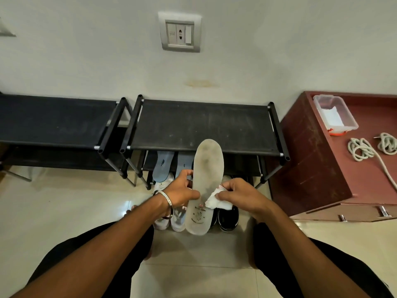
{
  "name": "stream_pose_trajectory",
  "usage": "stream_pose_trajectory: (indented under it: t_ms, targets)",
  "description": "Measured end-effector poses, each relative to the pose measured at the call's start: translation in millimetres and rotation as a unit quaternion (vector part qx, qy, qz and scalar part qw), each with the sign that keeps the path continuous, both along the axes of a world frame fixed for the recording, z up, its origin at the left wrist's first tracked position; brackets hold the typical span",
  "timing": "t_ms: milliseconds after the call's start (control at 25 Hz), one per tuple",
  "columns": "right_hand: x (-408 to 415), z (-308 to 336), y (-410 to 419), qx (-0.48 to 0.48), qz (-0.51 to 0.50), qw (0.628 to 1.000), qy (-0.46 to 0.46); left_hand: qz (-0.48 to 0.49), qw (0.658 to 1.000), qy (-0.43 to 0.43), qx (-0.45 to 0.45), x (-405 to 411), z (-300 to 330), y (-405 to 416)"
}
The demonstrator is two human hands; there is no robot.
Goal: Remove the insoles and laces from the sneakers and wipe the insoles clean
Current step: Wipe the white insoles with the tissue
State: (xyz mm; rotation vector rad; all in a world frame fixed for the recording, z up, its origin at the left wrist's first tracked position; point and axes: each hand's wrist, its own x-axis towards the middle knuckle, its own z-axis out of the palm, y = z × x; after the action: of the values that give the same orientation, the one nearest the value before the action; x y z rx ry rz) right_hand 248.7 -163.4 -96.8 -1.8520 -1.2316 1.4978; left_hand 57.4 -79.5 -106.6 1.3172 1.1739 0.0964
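Left hand [182,190] gripped grey insole [206,181] upright; right hand [238,195] pinched white wipe [217,202] against its right edge.

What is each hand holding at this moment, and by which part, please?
The left hand grips the pale insole at its middle, on its left edge. The right hand pinches a crumpled white wipe by its upper part, against the insole's right edge.

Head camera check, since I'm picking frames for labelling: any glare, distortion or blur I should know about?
Head view: a bright glare spot on the floor tiles beside the left hand; wide-angle bending curves the shoe rack and cabinet edges; the insole and wipe look reasonably sharp; lighting is soft and even.
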Motion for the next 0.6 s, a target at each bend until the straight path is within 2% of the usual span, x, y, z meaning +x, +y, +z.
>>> stream_pose_trajectory:
  t_ms: [360,600]
  targets:
    - [20.3,14.1,65.7,0.049,-0.017,0.998,-0.021,0.094,0.992,-0.087,-0.004,28.5,-9.3,62.3]
    - [28.8,3.0,95.0,0.054,-0.072,0.996,0.022,0.142,0.983,-0.117,-0.003,52.2,-10.9,106.0]
